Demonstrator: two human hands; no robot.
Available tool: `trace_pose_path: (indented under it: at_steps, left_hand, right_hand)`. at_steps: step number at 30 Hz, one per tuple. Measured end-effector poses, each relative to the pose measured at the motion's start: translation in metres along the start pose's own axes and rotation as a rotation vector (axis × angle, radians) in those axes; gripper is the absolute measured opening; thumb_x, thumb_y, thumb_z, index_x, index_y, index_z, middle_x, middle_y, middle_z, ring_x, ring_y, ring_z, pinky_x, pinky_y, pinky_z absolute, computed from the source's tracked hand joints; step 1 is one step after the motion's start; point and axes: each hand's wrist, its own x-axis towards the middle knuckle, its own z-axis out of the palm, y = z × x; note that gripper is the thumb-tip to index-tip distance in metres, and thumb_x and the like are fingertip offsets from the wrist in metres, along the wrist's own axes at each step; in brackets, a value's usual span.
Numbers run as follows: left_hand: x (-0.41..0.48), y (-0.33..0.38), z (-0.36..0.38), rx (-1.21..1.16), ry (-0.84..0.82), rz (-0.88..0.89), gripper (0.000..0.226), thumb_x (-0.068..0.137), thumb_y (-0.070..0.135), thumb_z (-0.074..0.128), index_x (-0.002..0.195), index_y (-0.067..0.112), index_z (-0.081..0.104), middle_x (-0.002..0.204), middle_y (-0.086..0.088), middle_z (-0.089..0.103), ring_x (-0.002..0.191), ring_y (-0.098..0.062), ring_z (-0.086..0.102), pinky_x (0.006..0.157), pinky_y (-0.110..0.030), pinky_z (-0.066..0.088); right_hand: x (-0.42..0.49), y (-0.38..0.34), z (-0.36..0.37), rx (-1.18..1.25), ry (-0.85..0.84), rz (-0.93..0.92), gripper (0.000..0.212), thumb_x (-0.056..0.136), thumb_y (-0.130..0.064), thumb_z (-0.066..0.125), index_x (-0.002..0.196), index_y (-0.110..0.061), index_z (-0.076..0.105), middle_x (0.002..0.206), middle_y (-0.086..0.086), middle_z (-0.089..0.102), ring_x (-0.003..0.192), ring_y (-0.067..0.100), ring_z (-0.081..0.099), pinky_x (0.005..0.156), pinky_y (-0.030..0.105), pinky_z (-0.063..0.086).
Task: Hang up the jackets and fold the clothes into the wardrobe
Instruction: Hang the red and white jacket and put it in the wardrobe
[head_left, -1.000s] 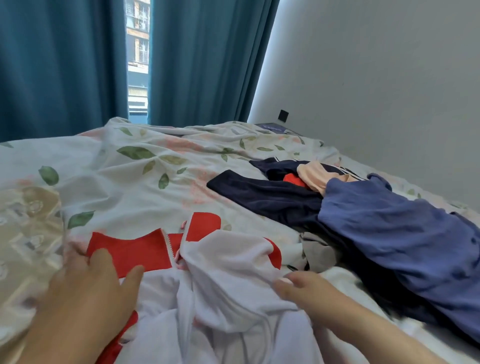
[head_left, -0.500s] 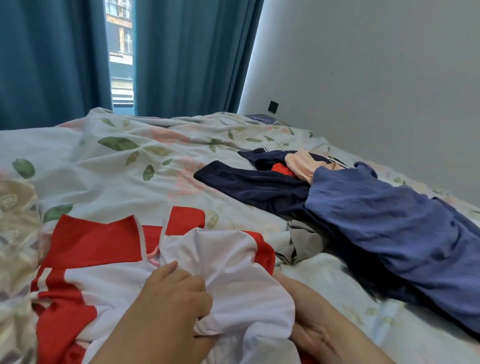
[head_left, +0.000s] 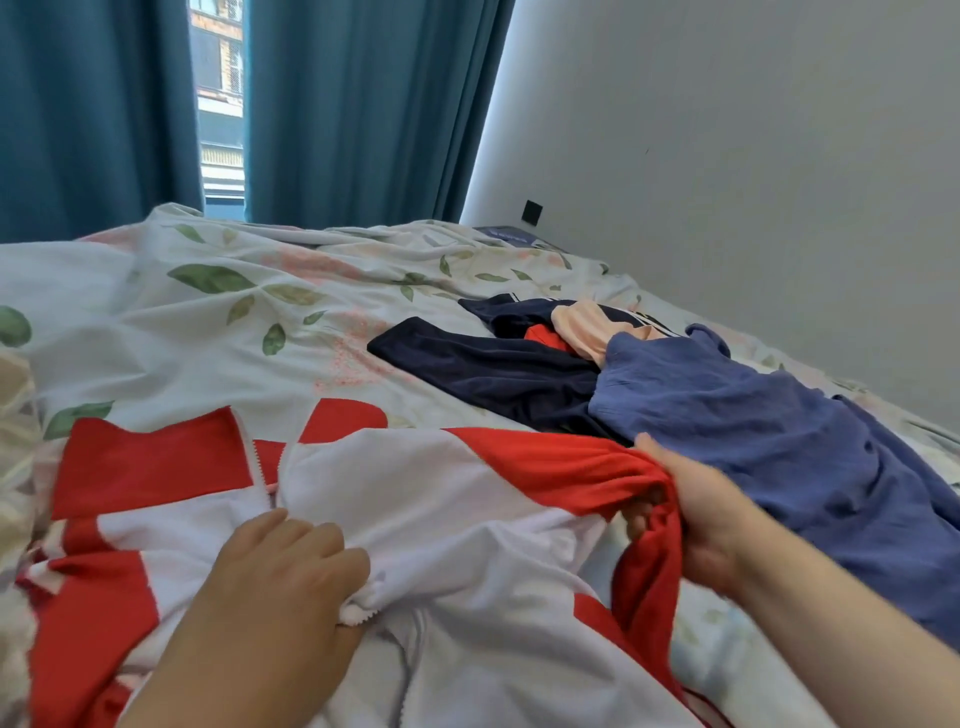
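A red and white zip jacket (head_left: 441, 499) lies spread on the bed in front of me, its zipper running up the middle. My left hand (head_left: 283, 577) grips the white front panel near the zipper edge, fingers curled into the cloth. My right hand (head_left: 691, 514) grips the jacket's red sleeve on the right side and holds it stretched out. Behind the right hand lies a pile of clothes: a blue garment (head_left: 769, 441), a dark navy garment (head_left: 498, 369) and a peach piece (head_left: 587, 327).
The bed carries a white quilt with green leaves (head_left: 249, 322). Teal curtains (head_left: 363, 104) hang behind it with a gap of window. A grey wall (head_left: 753, 156) with a black socket (head_left: 531, 212) runs along the bed's right side.
My right hand has pulled the red sleeve out to the right, flattening the jacket. My left hand came from the jacket's left side to its front panel and stays there gripping it.
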Motion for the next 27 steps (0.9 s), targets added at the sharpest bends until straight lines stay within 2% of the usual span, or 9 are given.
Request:
trace_pose_path:
  at_steps: [3,7,9,11,14,16,19,23,27]
  left_hand:
    - [-0.002,0.004,0.005,-0.006,-0.05,0.009,0.036,0.065,0.052,0.043,0.065,0.027,0.069,0.071,0.009,0.065,0.072,-0.015,0.071,0.088,-0.043,0.034]
    - [0.002,0.003,0.008,0.079,-0.177,0.081,0.041,0.066,0.047,0.043,0.076,0.031,0.079,0.087,0.004,0.076,0.082,-0.015,0.074,0.087,-0.039,0.041]
    - [0.001,0.002,0.008,0.052,-0.196,0.052,0.034,0.056,0.038,0.059,0.08,0.027,0.081,0.09,0.0,0.076,0.084,-0.017,0.074,0.09,-0.038,0.04]
    - [-0.002,0.004,0.009,-0.082,-0.196,-0.017,0.043,0.051,0.019,0.059,0.089,0.022,0.079,0.099,-0.002,0.074,0.094,-0.016,0.072,0.099,-0.032,0.032]
    - [-0.002,0.003,0.004,-0.378,-0.184,-0.196,0.061,0.066,0.018,0.05,0.121,0.042,0.054,0.134,0.033,0.037,0.125,0.02,0.029,0.101,0.004,0.011]
    - [-0.005,0.003,0.0,-0.459,-0.108,-0.287,0.054,0.066,0.032,0.046,0.114,0.057,0.043,0.122,0.051,0.028,0.118,0.032,0.018,0.096,0.005,0.017]
    - [-0.001,-0.001,-0.01,-0.515,0.042,-0.39,0.037,0.077,0.023,0.058,0.103,0.049,0.056,0.111,0.037,0.052,0.111,0.014,0.044,0.088,-0.01,0.034]
    - [0.002,-0.013,-0.028,-0.327,0.288,-0.549,0.028,0.08,0.02,0.055,0.104,0.024,0.068,0.104,0.015,0.062,0.101,-0.009,0.052,0.085,-0.015,0.035]
    - [-0.008,-0.031,-0.061,-0.097,0.171,-0.861,0.034,0.084,0.023,0.051,0.114,0.016,0.064,0.112,-0.007,0.063,0.105,-0.031,0.054,0.094,-0.042,0.04]
  right_hand:
    - [0.018,-0.019,-0.016,-0.569,0.196,-0.337,0.041,0.096,-0.04,0.058,0.08,-0.003,0.064,0.069,0.007,0.062,0.066,0.022,0.057,0.062,0.031,0.047]
    - [0.009,0.01,0.001,-1.257,0.328,-0.699,0.015,0.091,-0.021,0.066,0.104,-0.015,0.07,0.103,0.004,0.065,0.101,0.023,0.06,0.095,0.036,0.046]
    - [-0.013,0.051,0.024,-1.363,0.21,-1.036,0.025,0.085,-0.019,0.066,0.11,-0.019,0.069,0.12,0.006,0.064,0.114,0.025,0.061,0.105,0.038,0.046]
    - [-0.038,0.098,0.056,-1.422,-0.066,-1.238,0.036,0.08,-0.039,0.06,0.114,-0.028,0.066,0.128,0.005,0.065,0.117,0.019,0.063,0.101,0.037,0.048]
    - [-0.054,0.15,0.099,-1.5,-0.097,-1.238,0.045,0.088,-0.051,0.039,0.106,-0.03,0.075,0.116,0.0,0.072,0.109,0.014,0.068,0.1,0.04,0.047]
    - [-0.057,0.16,0.115,-1.424,-0.069,-1.135,0.049,0.095,-0.044,0.033,0.099,-0.027,0.079,0.108,-0.001,0.075,0.102,0.014,0.071,0.097,0.04,0.042]
    - [-0.06,0.16,0.112,-1.39,-0.082,-1.072,0.048,0.081,-0.05,0.044,0.109,-0.027,0.076,0.117,-0.003,0.071,0.107,0.013,0.069,0.097,0.036,0.039]
    - [-0.052,0.162,0.1,-1.117,-0.173,-1.076,0.048,0.083,-0.048,0.046,0.111,-0.023,0.076,0.123,-0.001,0.069,0.115,0.014,0.064,0.1,0.03,0.037]
    - [-0.052,0.16,0.101,-1.037,-0.183,-1.064,0.052,0.077,-0.053,0.048,0.109,-0.022,0.076,0.122,0.0,0.069,0.114,0.016,0.064,0.1,0.035,0.044]
